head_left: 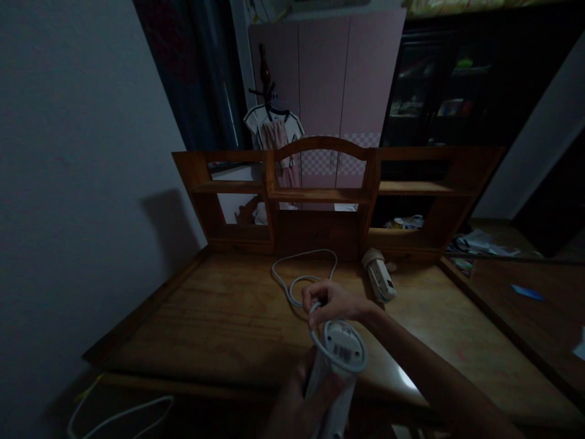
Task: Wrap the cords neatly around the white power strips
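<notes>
My left hand (299, 396) is wrapped round a white elongated device (336, 390), near the desk's front edge. The device's rounded end (343, 344) faces up, with a label and screws on it; its exact kind I cannot make out. A pale grey cord (305, 278) runs round this end. My right hand (336, 302), reaching in from the right, has its fingers closed on the cord just above the device. Beyond the hand, the rest of the cord lies in loose loops on the wooden desk (219, 317).
A cream-coloured object (380, 277) lies on the desk to the right. A wooden shelf unit (320, 195) stands along the desk's back. At lower left, a white cable (123, 405) hangs below the desk edge. A wall (91, 183) borders the left side.
</notes>
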